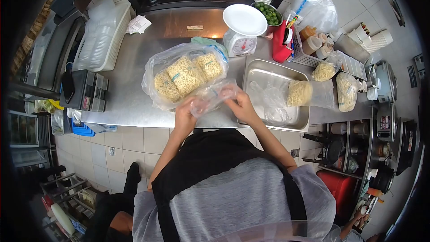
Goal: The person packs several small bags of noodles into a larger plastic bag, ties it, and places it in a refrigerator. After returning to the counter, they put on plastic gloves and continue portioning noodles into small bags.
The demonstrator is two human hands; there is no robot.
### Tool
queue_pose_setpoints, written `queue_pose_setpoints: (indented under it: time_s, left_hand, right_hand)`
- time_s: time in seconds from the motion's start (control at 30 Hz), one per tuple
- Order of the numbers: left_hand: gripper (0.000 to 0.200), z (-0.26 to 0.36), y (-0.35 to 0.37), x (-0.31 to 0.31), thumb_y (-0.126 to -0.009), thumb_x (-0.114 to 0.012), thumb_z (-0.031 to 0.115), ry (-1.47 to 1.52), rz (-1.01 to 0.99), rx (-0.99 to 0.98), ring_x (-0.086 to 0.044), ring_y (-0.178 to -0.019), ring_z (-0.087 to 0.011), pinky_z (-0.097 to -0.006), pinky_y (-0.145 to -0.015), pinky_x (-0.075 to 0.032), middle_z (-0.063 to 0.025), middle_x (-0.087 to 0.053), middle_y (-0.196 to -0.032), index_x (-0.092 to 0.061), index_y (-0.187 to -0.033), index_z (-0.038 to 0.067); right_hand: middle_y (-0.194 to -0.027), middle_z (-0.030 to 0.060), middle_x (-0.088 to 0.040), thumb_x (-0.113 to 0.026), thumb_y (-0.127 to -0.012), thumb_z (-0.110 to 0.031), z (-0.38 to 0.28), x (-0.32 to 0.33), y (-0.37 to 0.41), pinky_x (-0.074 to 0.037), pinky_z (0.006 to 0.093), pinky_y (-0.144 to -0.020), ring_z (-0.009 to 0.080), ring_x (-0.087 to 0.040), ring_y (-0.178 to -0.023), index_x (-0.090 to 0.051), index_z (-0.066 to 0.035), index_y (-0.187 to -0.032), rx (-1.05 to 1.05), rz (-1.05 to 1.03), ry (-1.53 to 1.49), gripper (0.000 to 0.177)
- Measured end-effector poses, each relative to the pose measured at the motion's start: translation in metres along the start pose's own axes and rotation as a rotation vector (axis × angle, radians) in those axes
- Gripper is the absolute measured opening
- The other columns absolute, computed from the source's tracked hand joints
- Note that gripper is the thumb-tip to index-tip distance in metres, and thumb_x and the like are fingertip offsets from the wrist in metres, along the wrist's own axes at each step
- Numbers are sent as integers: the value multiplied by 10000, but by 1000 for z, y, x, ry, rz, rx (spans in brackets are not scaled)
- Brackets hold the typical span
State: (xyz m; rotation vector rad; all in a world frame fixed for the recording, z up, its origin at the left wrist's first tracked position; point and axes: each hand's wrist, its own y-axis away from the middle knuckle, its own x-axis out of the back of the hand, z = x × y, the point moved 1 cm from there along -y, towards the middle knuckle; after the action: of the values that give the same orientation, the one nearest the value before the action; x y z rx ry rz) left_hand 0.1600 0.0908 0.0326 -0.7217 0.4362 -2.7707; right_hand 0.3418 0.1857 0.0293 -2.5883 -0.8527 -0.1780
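Observation:
Between my hands is a small clear plastic bag (211, 99), with no contents that I can make out. My left hand (185, 109) grips its left side, with the fingers partly behind the film. At its right side my right hand (241, 105) pinches the plastic with bent fingers. Just beyond them lies a large open clear bag (154, 65) with several bundles of pale noodles (184, 75) in it. To the right of my right hand is a metal tray (278, 68), where crumpled clear bags (269, 103) and a bag of noodles (299, 93) lie.
A white kitchen scale (244, 29) stands behind the tray, beside a bowl of green limes (268, 14). More bagged noodles (347, 92) rest at the right. A white basket (117, 40) of plastic containers sits at the left. Another person's leg (131, 179) shows at lower left.

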Motion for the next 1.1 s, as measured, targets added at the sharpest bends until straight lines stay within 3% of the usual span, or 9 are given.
queue_pose_setpoints:
  time_s: [0.1,0.3,0.4,0.5,0.6,0.7,0.97,1.03,1.1]
  left_hand:
    - [185,-11,23,-13,-758,-639,61,-42,-72,-24,-626,-814,-302,-345,-696,-492,-129,-643,-920,-660,-942,58]
    - [191,-25,42,-31,-812,-582,136,17,-124,334,-630,-713,-323,-345,-636,-483,-176,-641,-797,-649,-969,49]
    - [198,-46,34,-37,-799,-582,151,65,-137,465,-633,-665,-293,-333,-601,-468,-184,-635,-738,-653,-941,30]
    - [195,-69,24,-40,-799,-566,150,52,-208,541,-638,-637,-240,-324,-583,-461,-171,-637,-694,-658,-896,8]
    - [192,-68,14,-37,-809,-540,138,144,-229,572,-633,-623,-182,-306,-577,-467,-135,-649,-665,-667,-826,-6]
    - [243,-43,0,-26,-827,-552,155,88,-269,604,-578,-589,-138,-307,-564,-450,-124,-632,-646,-640,-745,-56]
    - [304,-86,40,-45,-885,-517,215,215,-178,630,-516,-580,-87,-266,-510,-424,-17,-560,-608,-605,-745,-39]
    - [334,-89,37,-47,-895,-512,248,362,-150,718,-520,-577,-90,-270,-525,-443,-37,-557,-617,-604,-760,-43]
    - [356,-75,19,-36,-871,-542,288,184,-290,633,-581,-591,-195,-345,-562,-459,-121,-585,-624,-605,-759,-44]
  right_hand:
    - [-902,173,-617,-555,-825,-49,16,-2,32,-467,343,-766,294,-607,-876,-622,21,-926,-20,-21,201,140]
    - [-683,223,-568,-546,-833,-79,33,-24,55,-436,436,-586,401,-569,-660,-569,32,-842,-291,-1,346,114]
    - [-622,228,-538,-535,-843,-80,35,-29,45,-424,446,-554,416,-557,-630,-547,28,-849,-277,15,413,108]
    - [-773,162,-607,-587,-827,-120,20,-24,30,-468,387,-682,306,-611,-759,-584,-10,-1010,-617,0,318,213]
    - [-990,121,-595,-613,-773,-107,-26,-20,17,-389,437,-913,257,-542,-1035,-566,-85,-1093,181,104,828,324]
    - [-1189,107,-514,-595,-739,-101,-26,-26,28,-244,469,-1045,268,-405,-1211,-557,-116,-1113,318,-353,950,376]
    - [-1167,240,-491,-483,-788,-159,24,-53,33,-336,465,-983,379,-447,-1133,-482,-7,-1144,355,-395,1231,387]
    - [-1147,229,-500,-485,-784,-154,28,-55,29,-372,446,-944,387,-477,-1073,-481,-3,-1137,398,-375,1279,384]
    - [-1118,196,-517,-556,-736,-172,40,-54,24,-395,428,-905,357,-501,-1022,-490,-21,-1122,398,-377,1232,420]
